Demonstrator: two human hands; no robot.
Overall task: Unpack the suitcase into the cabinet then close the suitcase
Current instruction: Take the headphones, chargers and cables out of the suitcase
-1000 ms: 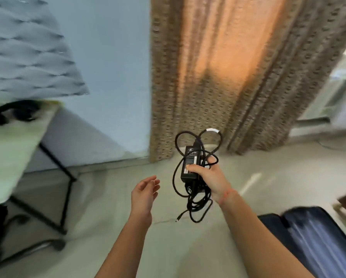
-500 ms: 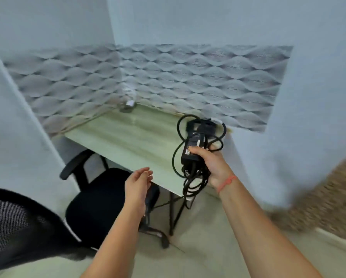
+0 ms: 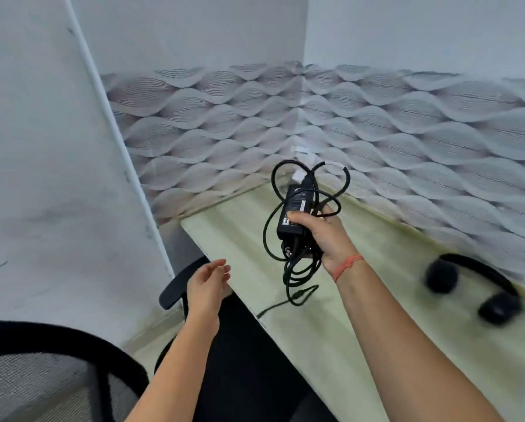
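My right hand (image 3: 325, 236) grips a black power adapter (image 3: 294, 208) with its coiled black cable (image 3: 298, 269) hanging below, held above a pale green desk (image 3: 331, 330). The cable's plug end dangles near the desk's front edge. My left hand (image 3: 208, 287) hovers lower left of the adapter, fingers relaxed and holding nothing, beside the desk's edge. Neither the suitcase nor a cabinet is in view.
Black headphones (image 3: 474, 287) lie on the desk at the right. A black office chair (image 3: 243, 360) sits tucked under the desk, and another mesh chair back (image 3: 42, 370) is at bottom left. A white partition (image 3: 57, 178) stands left; patterned wall panels run behind the desk.
The view has swung left from the curtain and suitcase to the desk corner. My right hand still holds the adapter, now over the desk; the left hand stays open beside it.
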